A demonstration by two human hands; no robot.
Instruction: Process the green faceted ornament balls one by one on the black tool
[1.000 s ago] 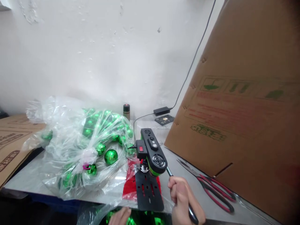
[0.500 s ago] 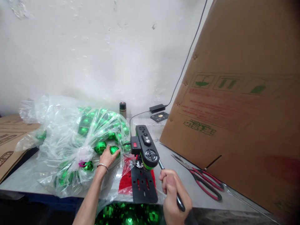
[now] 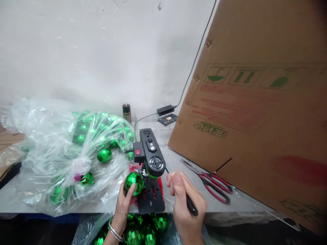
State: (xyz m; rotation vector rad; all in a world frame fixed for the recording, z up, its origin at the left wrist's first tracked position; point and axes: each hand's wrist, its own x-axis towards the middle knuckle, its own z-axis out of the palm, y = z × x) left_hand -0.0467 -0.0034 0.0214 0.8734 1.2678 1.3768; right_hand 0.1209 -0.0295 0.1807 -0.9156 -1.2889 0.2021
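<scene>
My left hand (image 3: 124, 203) is closed round a faceted green ball (image 3: 134, 183), holding it against the head of a small black and green bench machine (image 3: 150, 156) above its black base plate (image 3: 151, 200). My right hand (image 3: 184, 199) is wrapped round the machine's black-tipped lever handle (image 3: 191, 206) to the right of the plate. A clear plastic bag (image 3: 63, 153) full of green balls lies to the left on the table. Below the table edge sits another bag of green balls (image 3: 143, 229).
Red-handled scissors (image 3: 212, 183) lie right of the machine. A big cardboard sheet (image 3: 255, 102) leans on the right. A small dark can (image 3: 126, 111), a power adapter (image 3: 165, 109) with its cable and a small black board (image 3: 167, 119) stand near the white wall.
My left hand took a green ball from beside the bag and brought it back to the machine's head. The right hand stayed on the lever. The view dropped lower.
</scene>
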